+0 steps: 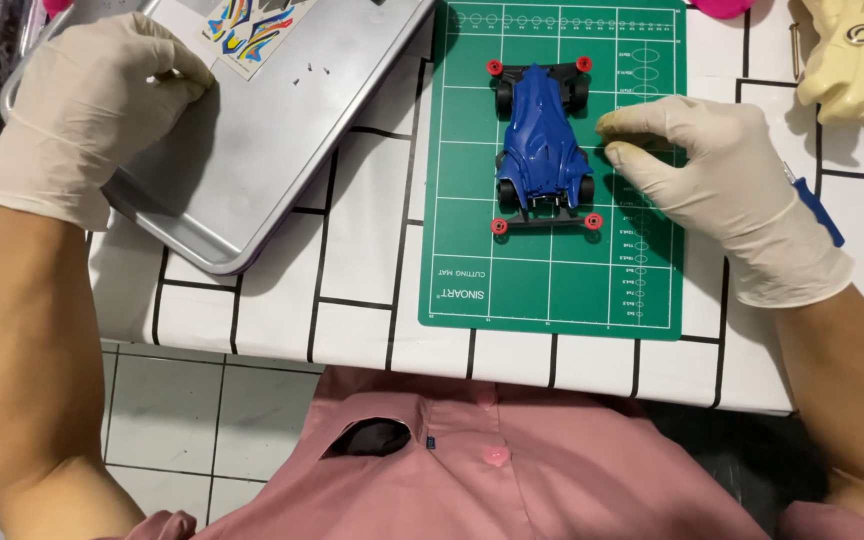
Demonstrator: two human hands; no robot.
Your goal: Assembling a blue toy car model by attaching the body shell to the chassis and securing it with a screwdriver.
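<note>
Toy car [542, 140] stands assembled on the green mat [552, 290], blue body fitted. Sticker sheet [252, 30] in the tray [252, 180] remains unapplied. Right hand [722, 190] beside car, fingers pressed together, empty; left hand [92, 110] curled on tray.

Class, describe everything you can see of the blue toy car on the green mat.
The toy car has a glossy blue, plastic-looking body on a black frame, black wheels and four small red rollers at its corners. It stands on its wheels on the green cutting mat, lengthwise along it. The gloved right hand rests on the mat just beside it, fingertips close to its side; contact cannot be told. The gloved left hand is away on a metal tray.
</note>
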